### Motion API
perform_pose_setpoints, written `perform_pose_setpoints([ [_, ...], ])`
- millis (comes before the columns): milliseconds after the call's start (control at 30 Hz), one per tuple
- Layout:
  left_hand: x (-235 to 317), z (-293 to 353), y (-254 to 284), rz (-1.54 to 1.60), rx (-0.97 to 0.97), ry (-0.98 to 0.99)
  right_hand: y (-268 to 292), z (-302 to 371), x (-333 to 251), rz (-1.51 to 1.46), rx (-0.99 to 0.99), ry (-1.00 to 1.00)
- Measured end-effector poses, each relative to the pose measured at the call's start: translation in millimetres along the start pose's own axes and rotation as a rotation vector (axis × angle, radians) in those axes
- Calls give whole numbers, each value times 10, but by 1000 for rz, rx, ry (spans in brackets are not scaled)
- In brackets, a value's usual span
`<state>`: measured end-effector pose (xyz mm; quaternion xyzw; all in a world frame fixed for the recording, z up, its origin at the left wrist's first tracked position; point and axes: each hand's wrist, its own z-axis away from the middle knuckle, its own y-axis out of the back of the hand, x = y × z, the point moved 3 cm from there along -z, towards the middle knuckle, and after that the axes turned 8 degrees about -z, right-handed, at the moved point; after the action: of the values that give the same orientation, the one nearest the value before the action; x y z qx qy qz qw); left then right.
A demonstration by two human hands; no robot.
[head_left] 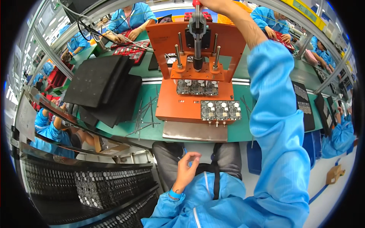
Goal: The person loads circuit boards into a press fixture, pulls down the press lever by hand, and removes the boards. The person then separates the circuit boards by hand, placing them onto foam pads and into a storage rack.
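Note:
An orange press fixture (167, 100) with an upright back plate stands before me on the bench. My right hand (217, 5) is at the top edge, closed on the red handle (196, 3) of its metal toggle clamp (197, 34); most of its fingers are cut off by the frame. Beneath the clamp's orange pressing plate (195, 72) sits one panel of circuit boards (197, 88). A second circuit board panel (220, 110) lies at the fixture's front right. My left hand (186, 171) hovers over my lap, fingers loosely curled, holding nothing visible.
Black foam sheets (95, 81) are stacked left of the fixture, beside thin dark strips (144, 114) scattered on the green bench (152, 133). A rack of circuit boards (110, 186) stands lower left. A black tray (304, 106) lies right. Several co-workers in blue sit around.

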<state>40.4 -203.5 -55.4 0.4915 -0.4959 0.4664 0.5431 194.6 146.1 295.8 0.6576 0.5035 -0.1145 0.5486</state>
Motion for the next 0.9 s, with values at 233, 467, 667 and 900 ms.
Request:
perform_pose_setpoints([
  [233,270,-1166,858,-63,68,6,-594,1538,38,36,566,473],
  [467,576,-2270,730,-344,-114,158,-1267,3095,1003,556,-115,291],
  [667,375,-2398,624,-132,-99,76,-1366,3182,1315,476,-272,182],
  [900,390,-1770,950,281,203,77,-1318,3242,1362,136,30,108],
])
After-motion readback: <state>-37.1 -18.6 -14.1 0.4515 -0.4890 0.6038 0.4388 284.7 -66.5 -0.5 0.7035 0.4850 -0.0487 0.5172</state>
